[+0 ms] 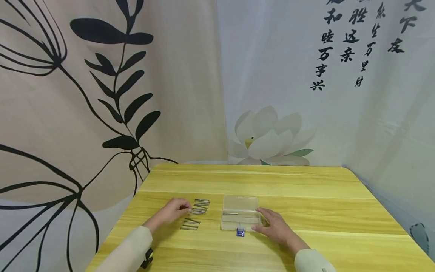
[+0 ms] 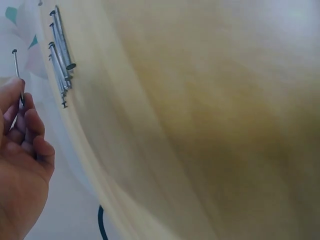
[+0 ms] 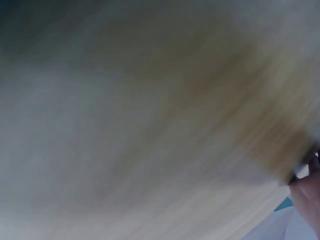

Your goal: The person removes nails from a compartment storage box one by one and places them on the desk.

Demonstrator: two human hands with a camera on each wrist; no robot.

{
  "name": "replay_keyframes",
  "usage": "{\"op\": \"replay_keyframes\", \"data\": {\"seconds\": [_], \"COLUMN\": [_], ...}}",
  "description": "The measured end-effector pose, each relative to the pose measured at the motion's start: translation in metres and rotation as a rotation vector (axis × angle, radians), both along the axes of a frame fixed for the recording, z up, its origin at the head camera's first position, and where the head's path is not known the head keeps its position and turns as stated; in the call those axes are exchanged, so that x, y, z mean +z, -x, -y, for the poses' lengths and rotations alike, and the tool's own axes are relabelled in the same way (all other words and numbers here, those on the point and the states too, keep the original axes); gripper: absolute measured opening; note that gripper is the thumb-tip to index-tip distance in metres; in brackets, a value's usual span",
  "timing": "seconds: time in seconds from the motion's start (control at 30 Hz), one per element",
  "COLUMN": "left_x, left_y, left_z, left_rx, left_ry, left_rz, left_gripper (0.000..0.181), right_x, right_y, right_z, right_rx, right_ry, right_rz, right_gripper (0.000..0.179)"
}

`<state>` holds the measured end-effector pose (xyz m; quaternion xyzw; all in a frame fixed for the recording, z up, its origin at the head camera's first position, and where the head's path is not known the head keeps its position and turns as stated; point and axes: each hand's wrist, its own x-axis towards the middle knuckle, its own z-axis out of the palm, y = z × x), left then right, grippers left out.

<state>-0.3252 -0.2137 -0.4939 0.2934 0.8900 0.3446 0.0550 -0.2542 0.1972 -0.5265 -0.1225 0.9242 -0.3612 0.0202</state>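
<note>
Between thumb and fingertips my left hand [image 1: 172, 212] pinches a single nail [image 2: 16, 65], raised beside the other nails. Those loose nails [image 1: 201, 204] lie in a rough column of small groups on the table, left of the box. My right hand [image 1: 276, 227] holds the right side of a clear plastic box [image 1: 239, 203], thumb by the near corner and fingers farther back. The box lies open, and one nail [image 1: 230, 214] rests in it. A blue latch [image 1: 240, 232] sticks out at its near edge. The right wrist view is blurred and shows little of the hand.
Everything lies on a wood-grain table [image 1: 306, 189] with rounded far corners. Behind it hang printed cloths [image 1: 190, 94] with plant drawings, a lotus and written characters. A dark object [image 1: 147, 258] sits at the left sleeve.
</note>
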Motion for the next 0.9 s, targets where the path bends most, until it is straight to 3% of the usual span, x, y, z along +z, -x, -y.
{"op": "replay_keyframes", "data": {"seconds": [0.3, 0.6, 0.9], "left_x": [-0.008, -0.008, -0.017], "left_y": [-0.012, -0.027, -0.032], "left_z": [0.011, 0.016, 0.020], "left_rx": [-0.031, -0.051, -0.060], "left_ry": [-0.020, -0.032, -0.048], "left_rz": [0.035, 0.056, 0.129], "left_gripper": [0.012, 0.009, 0.006], "right_x": [0.001, 0.001, 0.003], "right_y": [-0.001, -0.001, -0.001], "right_z": [0.000, 0.000, 0.001], "right_rx": [-0.011, -0.016, -0.009], "right_ry": [0.001, -0.008, -0.019], "right_rz": [0.009, 0.008, 0.004], "right_gripper": [0.074, 0.074, 0.074]}}
